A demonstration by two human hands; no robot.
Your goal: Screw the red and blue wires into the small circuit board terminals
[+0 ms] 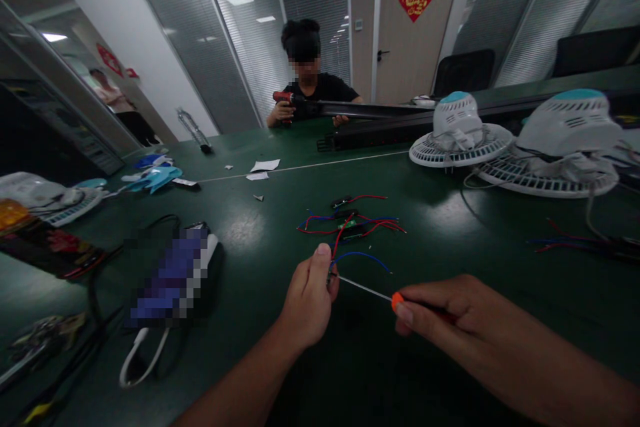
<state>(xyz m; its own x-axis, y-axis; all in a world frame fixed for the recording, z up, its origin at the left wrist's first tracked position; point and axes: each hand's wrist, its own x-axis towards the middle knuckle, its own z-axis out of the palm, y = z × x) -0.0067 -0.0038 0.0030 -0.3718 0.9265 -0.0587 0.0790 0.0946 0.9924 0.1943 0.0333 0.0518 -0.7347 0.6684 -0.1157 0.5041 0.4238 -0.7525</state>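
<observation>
My left hand is closed around a small electronic module, mostly hidden by the fingers. A red wire and a blue wire come out of it. In my right hand is a screwdriver with an orange collar and a thin metal shaft. The shaft's tip meets the module at my left fingers; the exact contact point is too small to tell. Just beyond my hands, several small circuit modules with red and blue wires lie on the green table.
White fan parts stand at the right, beside a wire bundle. A blurred-out phone, a drink bottle and cables lie left. Paper scraps lie farther back. Across the table a person holds a red power drill.
</observation>
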